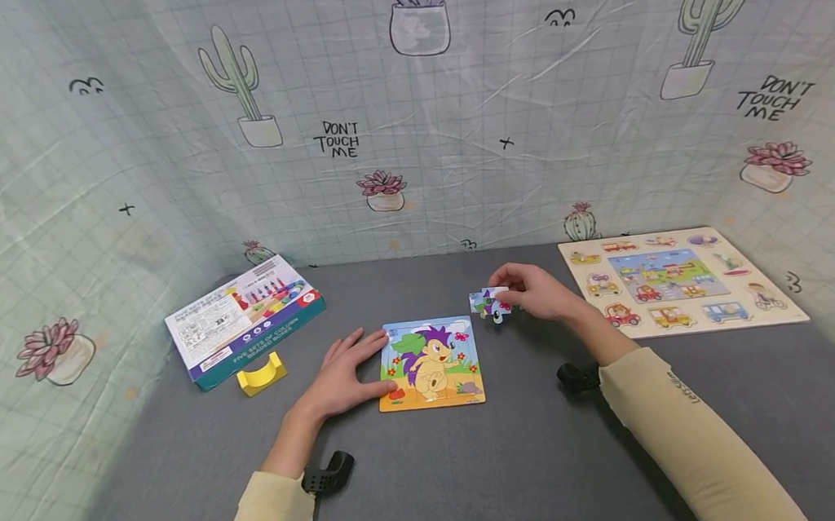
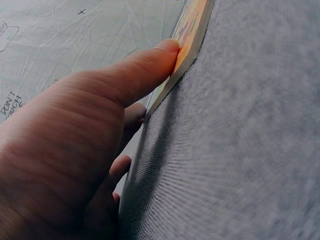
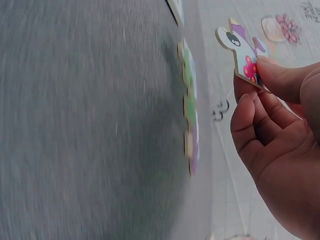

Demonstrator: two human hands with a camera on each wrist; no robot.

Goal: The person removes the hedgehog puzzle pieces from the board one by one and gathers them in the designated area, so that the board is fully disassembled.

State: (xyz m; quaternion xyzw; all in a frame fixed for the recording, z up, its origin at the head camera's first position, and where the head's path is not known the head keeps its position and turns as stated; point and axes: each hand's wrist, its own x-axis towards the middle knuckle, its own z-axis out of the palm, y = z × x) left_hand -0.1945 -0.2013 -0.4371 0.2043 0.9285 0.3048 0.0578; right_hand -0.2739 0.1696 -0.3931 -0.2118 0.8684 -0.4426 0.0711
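Observation:
A square hedgehog puzzle board (image 1: pixel 431 363) lies flat on the grey table. My left hand (image 1: pixel 346 376) is at its left edge, fingers spread; the thumb (image 2: pixel 155 62) rests on the orange lower corner in the left wrist view. Just right of the board's upper corner, my right hand (image 1: pixel 532 291) pinches a small puzzle piece (image 3: pixel 243 52) between thumb and fingers. An eye, a butterfly and purple spikes are printed on it. It is held above the table. More puzzle pieces (image 3: pixel 189 102), green and purple, lie on the table under that hand.
At the left lies a boxed bead set (image 1: pixel 245 319), with a yellow curved block (image 1: pixel 262 375) in front of it. A wooden vehicle puzzle board (image 1: pixel 745 267) lies at the back right. A patterned cloth (image 1: pixel 436 128) hangs behind the table.

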